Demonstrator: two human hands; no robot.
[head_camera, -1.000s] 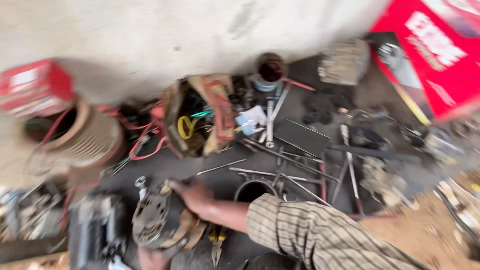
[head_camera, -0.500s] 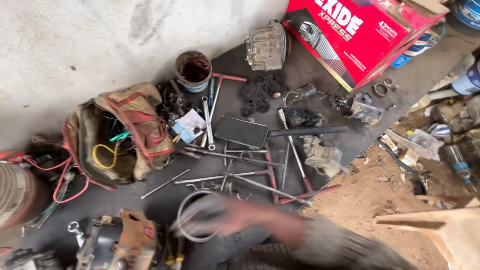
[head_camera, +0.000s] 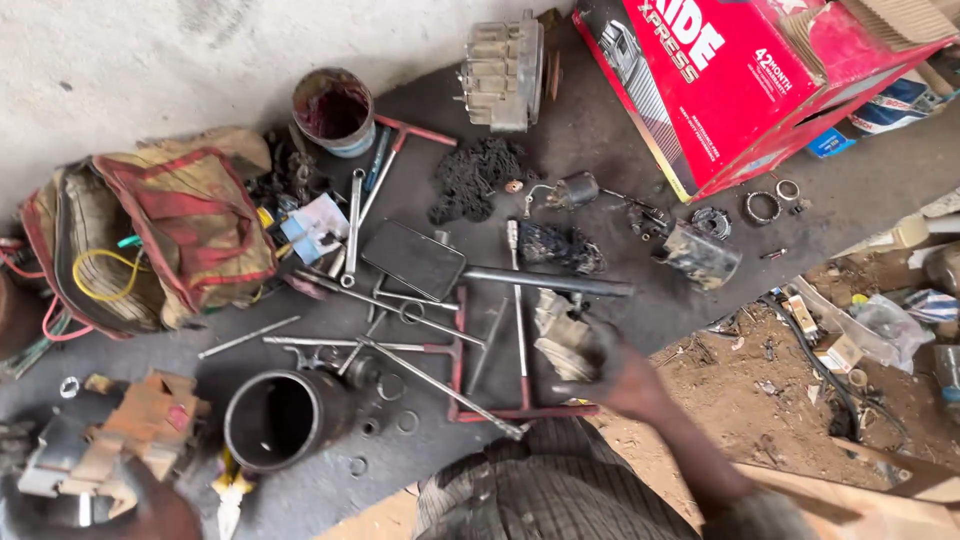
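My right hand (head_camera: 622, 378) reaches forward from a checked sleeve, its fingers curled on a grey cast metal part (head_camera: 558, 338) that lies on the dark mat (head_camera: 600, 150). The hand is blurred. At the bottom left corner my left hand (head_camera: 155, 510) grips a dirty motor part (head_camera: 110, 435) with orange and grey pieces. A black cylindrical housing (head_camera: 275, 420) lies open-ended between the two hands. Red-handled T-wrenches (head_camera: 462, 360) and loose spanners lie just left of my right hand.
A worn red and tan tool bag (head_camera: 160, 225) sits at the left, a stained tin can (head_camera: 333, 108) and an alternator (head_camera: 505, 65) at the back. A red cardboard box (head_camera: 740, 80) fills the top right. Bare dirt with scraps (head_camera: 790, 370) lies to the right.
The view has swung right. My right hand left the motor part at the left and travelled right to the grey metal part. My left hand still holds the motor part.
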